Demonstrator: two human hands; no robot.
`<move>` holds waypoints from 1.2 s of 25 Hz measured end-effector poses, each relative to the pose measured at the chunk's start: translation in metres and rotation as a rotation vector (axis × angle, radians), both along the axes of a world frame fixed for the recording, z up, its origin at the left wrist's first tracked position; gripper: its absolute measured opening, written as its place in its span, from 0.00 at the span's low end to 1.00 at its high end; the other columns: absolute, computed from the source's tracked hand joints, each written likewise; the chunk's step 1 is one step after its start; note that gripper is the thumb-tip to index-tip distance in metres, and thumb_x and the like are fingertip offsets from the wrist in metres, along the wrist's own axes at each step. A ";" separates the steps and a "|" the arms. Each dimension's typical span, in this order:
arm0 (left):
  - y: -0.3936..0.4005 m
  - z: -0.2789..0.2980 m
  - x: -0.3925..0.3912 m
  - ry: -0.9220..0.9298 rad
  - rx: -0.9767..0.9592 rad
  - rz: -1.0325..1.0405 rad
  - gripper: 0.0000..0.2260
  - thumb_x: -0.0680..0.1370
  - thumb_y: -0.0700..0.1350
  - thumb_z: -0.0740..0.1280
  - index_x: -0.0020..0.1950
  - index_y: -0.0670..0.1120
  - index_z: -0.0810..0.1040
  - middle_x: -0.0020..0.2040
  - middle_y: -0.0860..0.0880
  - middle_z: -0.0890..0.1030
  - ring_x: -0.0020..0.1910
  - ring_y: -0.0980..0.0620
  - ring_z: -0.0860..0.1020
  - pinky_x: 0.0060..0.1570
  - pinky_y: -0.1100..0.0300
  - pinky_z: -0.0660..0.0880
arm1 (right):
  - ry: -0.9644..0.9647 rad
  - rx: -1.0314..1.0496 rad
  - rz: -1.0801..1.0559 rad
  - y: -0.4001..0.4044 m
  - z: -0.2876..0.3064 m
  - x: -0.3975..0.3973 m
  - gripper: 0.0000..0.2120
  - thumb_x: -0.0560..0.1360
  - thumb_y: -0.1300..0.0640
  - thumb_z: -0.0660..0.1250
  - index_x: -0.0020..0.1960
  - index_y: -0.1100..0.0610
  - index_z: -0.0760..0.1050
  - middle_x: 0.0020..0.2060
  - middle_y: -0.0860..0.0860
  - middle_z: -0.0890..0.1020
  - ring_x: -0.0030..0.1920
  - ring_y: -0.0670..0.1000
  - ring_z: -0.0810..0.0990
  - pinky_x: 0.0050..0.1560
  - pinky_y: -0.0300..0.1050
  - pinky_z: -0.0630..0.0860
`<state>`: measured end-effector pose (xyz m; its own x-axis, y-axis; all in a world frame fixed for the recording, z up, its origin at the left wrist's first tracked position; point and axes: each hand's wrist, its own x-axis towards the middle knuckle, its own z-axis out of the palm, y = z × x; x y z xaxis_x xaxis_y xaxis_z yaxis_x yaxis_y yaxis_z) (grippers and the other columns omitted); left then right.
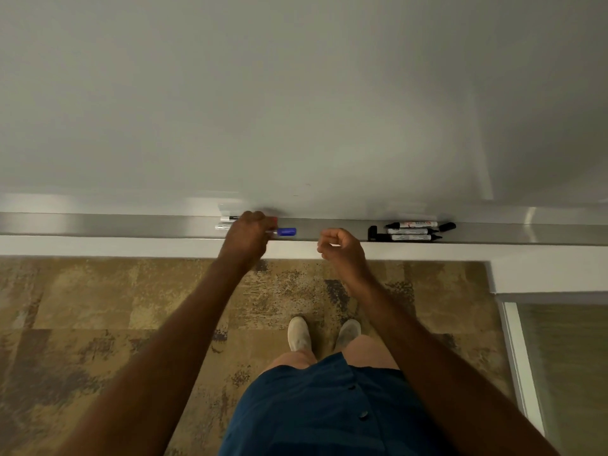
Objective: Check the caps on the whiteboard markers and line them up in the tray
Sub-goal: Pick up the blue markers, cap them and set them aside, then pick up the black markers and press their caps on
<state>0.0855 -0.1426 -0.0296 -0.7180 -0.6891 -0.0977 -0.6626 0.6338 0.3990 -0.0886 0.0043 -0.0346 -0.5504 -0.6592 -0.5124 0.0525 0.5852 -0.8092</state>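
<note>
Head view: left hand [247,236] grips and mostly hides the blue-capped marker [285,231]; right hand [342,246] hangs loosely curled, empty.

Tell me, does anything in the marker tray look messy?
Yes. By the three black markers on the tray, two black caps lie loose: one at the right end, one at the left. Their tips look uncapped.

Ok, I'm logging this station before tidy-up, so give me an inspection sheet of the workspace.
Surface: grey tray under the whiteboard.
Job's things: blue-capped marker in the left hand; two markers beside it; three black markers at right, loose black caps near them.
Clutter: nothing seen.
Hands: left grips the marker; right hand loosely curled, holding nothing.
Cables: nothing seen.
Surroundings: patterned carpet.
</note>
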 end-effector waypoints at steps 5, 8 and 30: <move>-0.012 -0.010 0.018 -0.118 -0.033 0.098 0.12 0.78 0.36 0.67 0.60 0.43 0.84 0.56 0.40 0.82 0.55 0.39 0.78 0.53 0.45 0.78 | 0.178 0.053 -0.146 0.040 -0.005 -0.052 0.07 0.79 0.59 0.66 0.54 0.49 0.79 0.51 0.49 0.84 0.49 0.48 0.84 0.46 0.43 0.80; -0.010 -0.011 0.015 -0.148 -0.041 0.126 0.13 0.77 0.33 0.67 0.60 0.41 0.83 0.55 0.39 0.82 0.54 0.38 0.77 0.50 0.44 0.79 | 0.308 0.090 -0.194 0.061 -0.009 -0.084 0.08 0.79 0.60 0.66 0.56 0.54 0.80 0.51 0.50 0.85 0.50 0.52 0.84 0.48 0.48 0.82; 0.059 -0.004 -0.078 -0.029 0.044 -0.070 0.11 0.80 0.40 0.68 0.61 0.44 0.81 0.60 0.43 0.81 0.58 0.44 0.78 0.53 0.51 0.80 | 0.947 0.316 0.494 0.087 -0.024 -0.170 0.18 0.77 0.60 0.70 0.67 0.59 0.76 0.63 0.58 0.78 0.64 0.58 0.75 0.59 0.51 0.78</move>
<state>0.0070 -0.0834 -0.0334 -0.7607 -0.6321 -0.1479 -0.6289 0.6612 0.4090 -0.2584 0.0914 -0.0586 -0.5214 -0.8277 -0.2077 -0.8026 0.5583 -0.2100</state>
